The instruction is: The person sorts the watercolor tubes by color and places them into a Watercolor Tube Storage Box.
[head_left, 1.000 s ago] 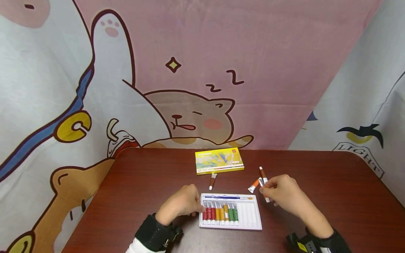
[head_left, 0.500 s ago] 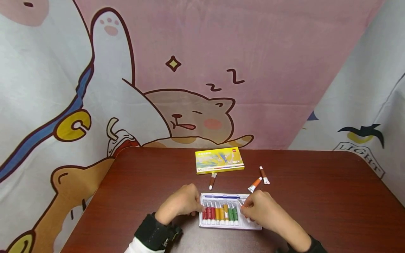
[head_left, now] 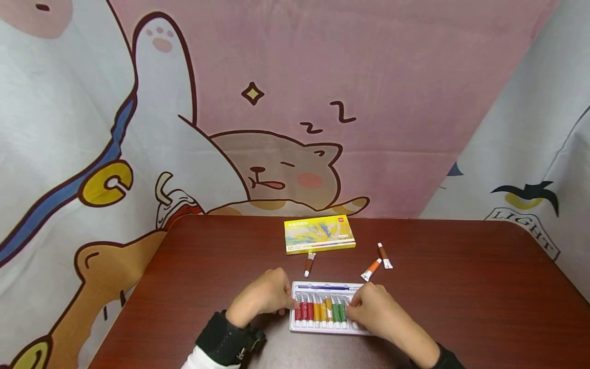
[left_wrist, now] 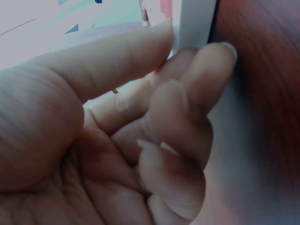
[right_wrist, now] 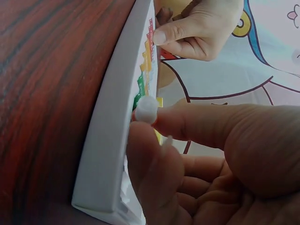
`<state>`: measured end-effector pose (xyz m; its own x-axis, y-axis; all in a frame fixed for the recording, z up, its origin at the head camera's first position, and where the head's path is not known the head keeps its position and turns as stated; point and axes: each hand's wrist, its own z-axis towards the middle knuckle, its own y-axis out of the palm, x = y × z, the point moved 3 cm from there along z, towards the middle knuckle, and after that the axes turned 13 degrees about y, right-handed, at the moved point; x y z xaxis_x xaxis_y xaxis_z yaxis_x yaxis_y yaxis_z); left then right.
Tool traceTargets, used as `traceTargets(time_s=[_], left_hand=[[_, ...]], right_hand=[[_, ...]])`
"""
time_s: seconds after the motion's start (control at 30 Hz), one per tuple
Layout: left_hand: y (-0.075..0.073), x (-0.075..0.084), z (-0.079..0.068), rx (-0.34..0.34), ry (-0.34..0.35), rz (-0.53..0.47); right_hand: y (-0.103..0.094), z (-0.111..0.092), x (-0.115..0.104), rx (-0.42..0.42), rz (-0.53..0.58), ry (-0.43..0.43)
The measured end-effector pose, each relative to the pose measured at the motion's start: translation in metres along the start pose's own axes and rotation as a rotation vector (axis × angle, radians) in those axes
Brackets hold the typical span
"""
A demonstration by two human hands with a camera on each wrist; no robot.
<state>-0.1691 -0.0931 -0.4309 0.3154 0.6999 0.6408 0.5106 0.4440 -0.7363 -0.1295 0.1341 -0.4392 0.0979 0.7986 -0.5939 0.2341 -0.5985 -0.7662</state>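
The right hand had brought a tube from the surface to the lower-centre tray, fingers pinching it beside the green tubes, leaving three tubes outside, while the left hand's fingers pinched the tray's left edge.

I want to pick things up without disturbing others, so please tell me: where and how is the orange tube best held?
Probably pinch the orange tube across its middle, from above and the near side: it is slim and lies slanted, flared end toward the tray, other end close to a brown tube.
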Motion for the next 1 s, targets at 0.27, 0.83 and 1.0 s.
traceTargets(time_s=[0.27, 0.83, 1.0], left_hand=[[0.0005, -0.0005, 0.0004, -0.001, -0.007, -0.004], [0.001, -0.0006, 0.0009, 0.0, -0.022, -0.015], [0.001, -0.0013, 0.0013, 0.0, -0.028, -0.011]], right_hand=[[0.0015, 0.0011, -0.0004, 0.007, 0.007, 0.02], [-0.0011, -0.0004, 0.0044, -0.06, -0.05, -0.055], [-0.0002, 0.001, 0.0058, -0.055, -0.059, -0.067]])
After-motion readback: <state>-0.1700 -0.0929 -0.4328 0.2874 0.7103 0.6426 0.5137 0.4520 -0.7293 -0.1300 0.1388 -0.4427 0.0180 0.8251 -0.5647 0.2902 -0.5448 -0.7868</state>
